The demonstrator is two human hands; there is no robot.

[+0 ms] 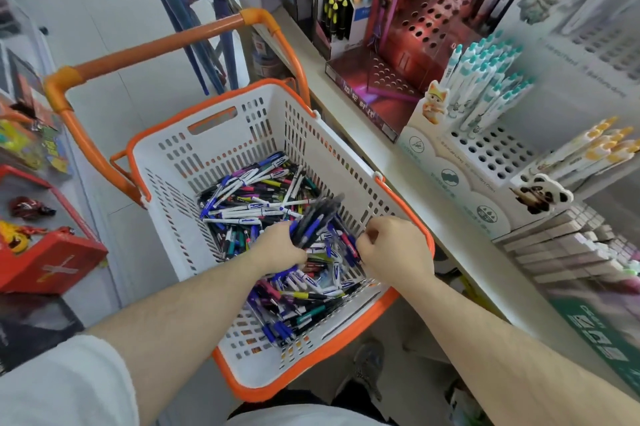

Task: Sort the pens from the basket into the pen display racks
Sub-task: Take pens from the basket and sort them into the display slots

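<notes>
Head view, centre frame: white basket (221, 148) with orange rim and orange handle (166, 44), its floor covered in a loose heap of pens (263, 197), mostly blue, white and black.

Left hand (280, 245), just past centre toward 6 o'clock, inside the basket. Grip clenched round a bundle of pens (317, 217), dark blue and black, fanning up toward 1 o'clock; bundle blurred.

Right hand (394, 249), at 4 o'clock from centre, just beside the left, near the basket's right-hand rim. Fingers curled down into the heap; fingertips hidden, so cannot tell if this grip has a pen or not.

Shelf (349, 103) runs along the basket's right side, from 12 toward 5 o'clock. On it, pen display racks: a red rack (426, 27) at 1 o'clock with many bare holes; a white rack (485, 148) at 3 o'clock holding teal-capped pens (485, 75); yellow-capped pens (595, 145) at the far 3 o'clock edge.

Red box (52, 263) at 9 o'clock.
</notes>
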